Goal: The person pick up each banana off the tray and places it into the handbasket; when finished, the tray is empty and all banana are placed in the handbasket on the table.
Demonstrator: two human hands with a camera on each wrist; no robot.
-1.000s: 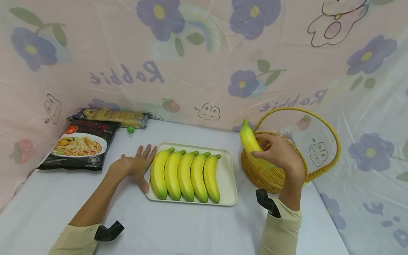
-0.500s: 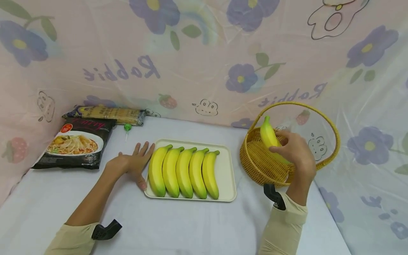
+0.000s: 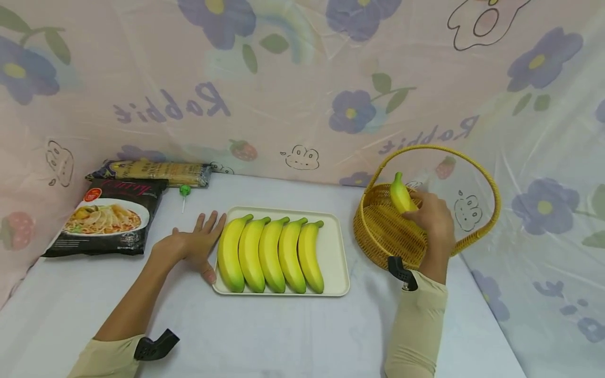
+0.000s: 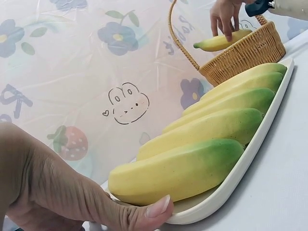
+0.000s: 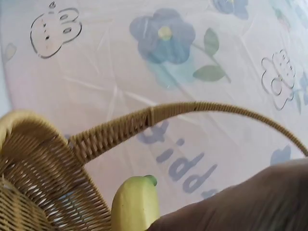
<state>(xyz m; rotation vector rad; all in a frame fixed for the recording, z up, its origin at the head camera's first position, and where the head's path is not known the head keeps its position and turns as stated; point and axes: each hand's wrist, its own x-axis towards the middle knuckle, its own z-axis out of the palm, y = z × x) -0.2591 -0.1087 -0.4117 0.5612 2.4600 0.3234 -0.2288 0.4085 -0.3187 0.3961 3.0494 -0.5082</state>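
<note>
six yellow bananas with green ends are in view, one held and five laid down. the held banana (image 3: pixel 400 196) is at the mouth of the single wicker basket (image 3: pixel 371 244), under its arched handle, its stem pointing away from the person; whether it touches the weave cannot be told. the five laid bananas (image 3: pixel 269 254) lie side by side on one cream tray (image 3: pixel 335 257), in a row toward its left side, stems at the far edge.

the right hand (image 3: pixel 433 215) grips the held banana between thumb and fingers, reaching over the basket's right side with the wrist bent. the left hand (image 3: pixel 196 245) has its fingers straight and spread, beside the tray's left edge, the thumb touching the rim near the close corner. two tan sleeves (image 3: pixel 416 325) cover the forearms, a black device at each cuff.

on the left lie two food packets, a black one (image 3: pixel 106 218) showing a noodle dish and a long one (image 3: pixel 156 172) behind it, with one green lollipop (image 3: pixel 185 190) near them. all rests on a white surface (image 3: pixel 264 336); behind hangs a pale pink sheet (image 3: pixel 283 105) printed with purple flowers, rabbits and strawberries.
</note>
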